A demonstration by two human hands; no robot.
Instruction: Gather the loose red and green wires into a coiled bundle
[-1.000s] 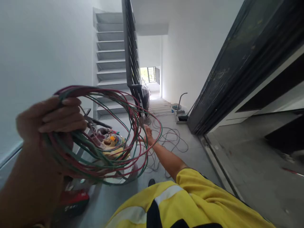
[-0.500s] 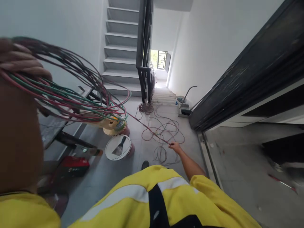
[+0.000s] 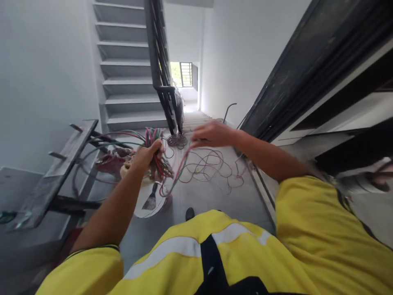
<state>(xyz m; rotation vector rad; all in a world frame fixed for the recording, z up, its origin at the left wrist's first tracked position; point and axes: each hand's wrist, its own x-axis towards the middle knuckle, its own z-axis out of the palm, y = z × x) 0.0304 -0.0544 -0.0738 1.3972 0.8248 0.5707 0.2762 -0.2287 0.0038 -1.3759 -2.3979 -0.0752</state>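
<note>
Window glares, lower L is dim, R hand blurry, detail prob. lost.

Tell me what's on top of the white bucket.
A scraper lies on top of the bucket. Its right edge is partly crossed by wires, which hide what is directly beneath them. Anything deeper in the bucket can't be seen.

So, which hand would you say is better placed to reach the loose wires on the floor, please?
Probably the right hand: though blurred, it looks nearer the loose wires, while the left hand is closed around a thick bundle of wires.
</note>
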